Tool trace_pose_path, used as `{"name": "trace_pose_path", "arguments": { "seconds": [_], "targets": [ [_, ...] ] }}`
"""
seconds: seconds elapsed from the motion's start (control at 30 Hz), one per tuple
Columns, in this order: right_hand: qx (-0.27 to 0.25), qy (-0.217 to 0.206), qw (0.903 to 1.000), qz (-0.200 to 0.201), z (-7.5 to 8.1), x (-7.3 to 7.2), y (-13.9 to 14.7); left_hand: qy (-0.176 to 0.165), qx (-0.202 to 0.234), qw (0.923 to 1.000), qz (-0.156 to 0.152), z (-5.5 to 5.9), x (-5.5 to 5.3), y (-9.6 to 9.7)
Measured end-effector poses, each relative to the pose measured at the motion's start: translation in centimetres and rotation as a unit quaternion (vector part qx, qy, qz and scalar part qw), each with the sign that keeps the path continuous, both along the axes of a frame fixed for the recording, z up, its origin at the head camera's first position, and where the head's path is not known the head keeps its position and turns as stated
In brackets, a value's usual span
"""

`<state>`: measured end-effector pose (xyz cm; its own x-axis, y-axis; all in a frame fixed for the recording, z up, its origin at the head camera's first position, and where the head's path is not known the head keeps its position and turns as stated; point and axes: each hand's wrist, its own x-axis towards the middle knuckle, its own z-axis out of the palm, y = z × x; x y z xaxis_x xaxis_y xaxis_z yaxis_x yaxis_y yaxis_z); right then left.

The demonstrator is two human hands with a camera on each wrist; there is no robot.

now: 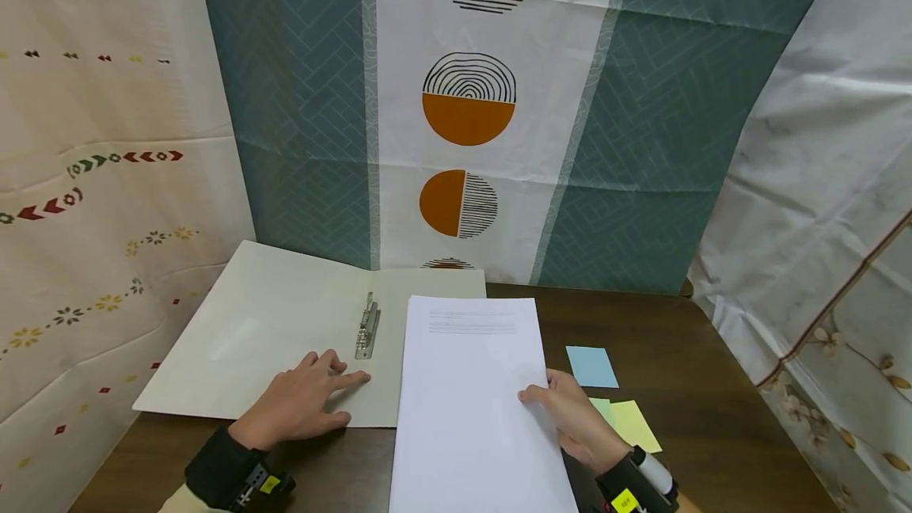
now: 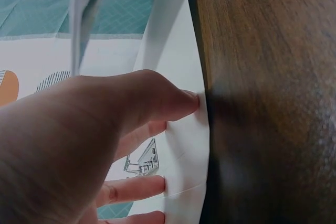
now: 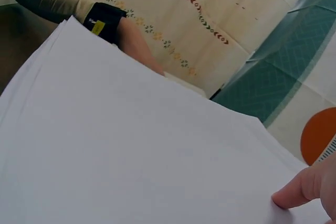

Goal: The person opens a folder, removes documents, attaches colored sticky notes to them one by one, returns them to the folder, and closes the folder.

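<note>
A white ring binder lies open and flat on the table, with a metal clip mechanism near its spine. On its inner face rests my left hand, fingers spread just below the clip; the left wrist view has the thumb at the binder's near edge. My right hand grips a stack of white sheets by its right edge, thumb on top, fingers hidden beneath. The stack overlaps the binder's right side in the head view. A few printed lines show near its top, and the right wrist view shows several layered edges.
Right of the stack, a blue sticky note lies on the brown table, with a yellow note and a partly covered green one nearer. Patterned cloth hangs behind the table and along both sides.
</note>
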<state>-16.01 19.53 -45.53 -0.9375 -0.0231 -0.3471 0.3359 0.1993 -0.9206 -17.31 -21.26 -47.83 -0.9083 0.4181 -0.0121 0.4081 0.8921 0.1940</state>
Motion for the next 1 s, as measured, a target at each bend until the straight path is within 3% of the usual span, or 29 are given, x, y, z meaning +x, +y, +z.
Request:
{"name": "trace_pose_path", "arguments": {
  "seconds": [0.3, 0.57, 0.83, 1.0],
  "targets": [
    [-0.007, -0.016, 0.9997, 0.019, -2.2, 0.6, -0.9, 0.004, 0.007, 1.0000, 0.002, -0.2, 0.0, 0.0],
    [0.026, -0.016, 0.9994, 0.015, -4.4, 0.5, -1.1, 0.008, 0.010, 0.9999, 0.004, 0.0, 0.2, 0.1],
    [0.050, -0.003, 0.9982, 0.033, -4.2, 0.3, -1.2, 0.008, 0.008, 0.9999, 0.013, 0.1, 0.4, 0.4],
    [0.055, -0.016, 0.9977, 0.035, -3.6, 0.3, -1.1, 0.008, 0.006, 0.9998, 0.014, 0.2, 0.4, 0.5]
  ]
}}
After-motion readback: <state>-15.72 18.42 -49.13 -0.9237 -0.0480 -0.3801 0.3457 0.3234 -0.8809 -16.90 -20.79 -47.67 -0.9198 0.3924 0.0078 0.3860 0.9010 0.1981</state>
